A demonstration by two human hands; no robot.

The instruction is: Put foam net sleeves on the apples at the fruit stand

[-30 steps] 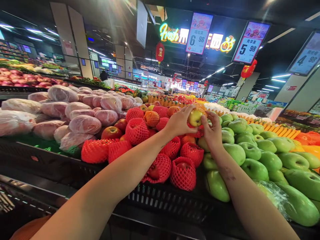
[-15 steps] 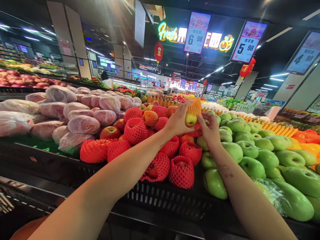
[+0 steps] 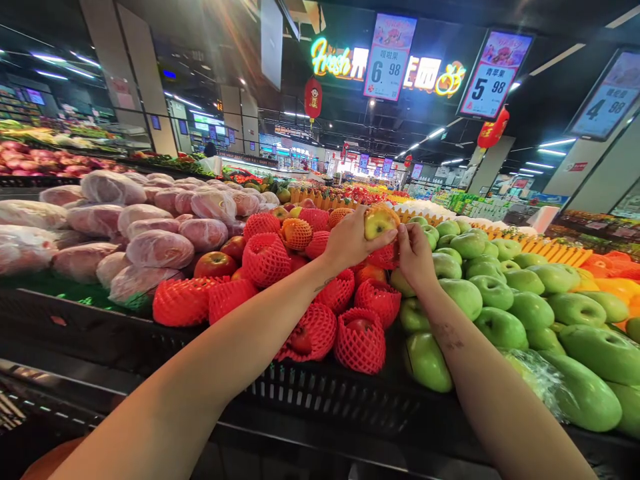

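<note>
Obs.: yellow-green round apple held up in the air, just above the heap, over the seam where the red-netted fruit meets the green fruit. A scrap of orange netting shows at its top rear edge.

Left hand: fingers curled around the apple's left and under side, thumb across the front; firm hold.

Right hand: fingertips bunched narrow against the apple's right side and against red netting directly below it. Cannot tell whether they grip the netting or only touch it.

Below the hands: apples in red foam mesh sleeves, packed touching one another, down to the front rim. One orange mesh-sleeved fruit sits left of the left hand, apart from it.

Right of the right wrist: smooth green apples, heaped, starting just beside the hand.

Far left: pink fruit in clear plastic bags, well apart from both hands.

Front edge: black slotted plastic crate wall; both forearms pass over it without resting on it.

Open room: free air above the apple and hands, up to the hanging price signs. None to either side at heap level.
</note>
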